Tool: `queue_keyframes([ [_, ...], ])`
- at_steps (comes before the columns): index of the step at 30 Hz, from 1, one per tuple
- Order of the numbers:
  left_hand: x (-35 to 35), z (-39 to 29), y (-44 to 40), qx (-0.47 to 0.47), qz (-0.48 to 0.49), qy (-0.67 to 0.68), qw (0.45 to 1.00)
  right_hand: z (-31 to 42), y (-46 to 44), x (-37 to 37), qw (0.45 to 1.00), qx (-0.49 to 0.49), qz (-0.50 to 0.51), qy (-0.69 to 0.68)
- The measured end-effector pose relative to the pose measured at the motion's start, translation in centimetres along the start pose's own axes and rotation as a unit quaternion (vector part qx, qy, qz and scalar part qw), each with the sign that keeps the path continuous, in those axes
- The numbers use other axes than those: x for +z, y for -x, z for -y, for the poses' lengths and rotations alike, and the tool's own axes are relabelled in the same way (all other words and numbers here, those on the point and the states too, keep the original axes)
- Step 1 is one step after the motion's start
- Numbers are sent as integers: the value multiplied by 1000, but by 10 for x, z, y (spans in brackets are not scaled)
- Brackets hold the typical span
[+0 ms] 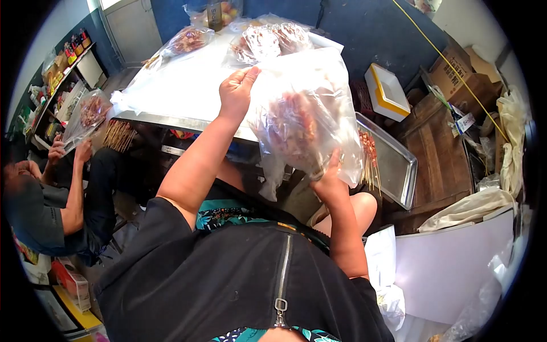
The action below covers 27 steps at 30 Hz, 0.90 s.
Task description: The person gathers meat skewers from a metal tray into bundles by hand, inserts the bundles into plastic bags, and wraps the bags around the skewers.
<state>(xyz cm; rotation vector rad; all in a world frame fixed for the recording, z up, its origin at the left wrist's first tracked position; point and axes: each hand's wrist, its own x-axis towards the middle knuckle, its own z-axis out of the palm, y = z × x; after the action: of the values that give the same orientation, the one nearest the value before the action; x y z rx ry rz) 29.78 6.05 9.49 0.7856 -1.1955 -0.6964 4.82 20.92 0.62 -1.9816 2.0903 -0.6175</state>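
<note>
A clear plastic bag (pixel 336 85) with reddish meat pieces, blurred by the film, hangs before me above the near table edge. My left hand (pixel 238 91) is closed, pinching the bag's upper left edge between thumb and fingers. Lower down, my right hand (pixel 331 181) grips the bag's bottom part, partly behind the film; whether skewer sticks are also in its fingers is hidden. Just right of the bag, several meat skewers (pixel 368 154) lie at the edge of a metal tray (pixel 405 171).
On the white-covered table (pixel 176 85) lie bagged skewers (pixel 188 41) and another filled bag (pixel 270 41). At left, a co-worker's hands (pixel 82 151) hold a bag of meat (pixel 94 111) by bundled sticks (pixel 118 135). A foam box (pixel 387 91) and cardboard box (pixel 464 68) stand right.
</note>
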Motion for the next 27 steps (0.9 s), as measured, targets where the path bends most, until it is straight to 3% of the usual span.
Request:
queue_keyframes([
  [2, -1, -5, 11, -43, -3, 72, 996, 6, 2, -9, 1000, -3, 10, -29],
  [3, -2, -16, 20, 49, 60, -109, 991, 10, 2, -13, 997, -21, 5, -79],
  [4, -2, -26, 27, 140, 120, -284, 941, 13, 3, -16, 991, -40, 0, -130],
  [5, 1, -32, 29, 323, 143, -315, 881, 17, 3, -20, 991, -40, -1, -130],
  [8, 0, -62, 46, 386, 201, -343, 832, 20, 5, -25, 993, -26, 1, -111],
  [10, -4, -61, 60, 385, 228, -350, 823, 18, 3, -22, 996, -12, -10, -93],
  [12, 0, -71, 89, 299, 231, -353, 856, 27, 3, -30, 994, 6, 2, -110],
  [14, 5, -63, 116, 235, 300, -433, 817, 33, 5, -35, 992, 25, 17, -127],
  [17, 1, -42, 129, 297, 292, -453, 788, 32, 5, -36, 991, 27, 20, -133],
  [20, -4, -41, 119, 360, 210, -503, 757, 22, 3, -27, 990, 44, 38, -131],
  [22, -6, -56, 114, 333, 163, -411, 833, 15, 2, -19, 995, -72, -45, -43],
  [23, -3, -63, 118, 331, 160, -399, 840, 14, -1, -18, 995, -75, -45, -42],
  [25, 7, -62, 137, 438, 235, -359, 790, 20, -2, -23, 940, -280, -171, 91],
  [26, 12, -61, 148, 479, 275, -347, 758, 10, -2, -12, 940, -285, -166, 92],
  [27, 15, -63, 155, 478, 304, -353, 745, -9, -1, 8, 974, -174, -94, -108],
])
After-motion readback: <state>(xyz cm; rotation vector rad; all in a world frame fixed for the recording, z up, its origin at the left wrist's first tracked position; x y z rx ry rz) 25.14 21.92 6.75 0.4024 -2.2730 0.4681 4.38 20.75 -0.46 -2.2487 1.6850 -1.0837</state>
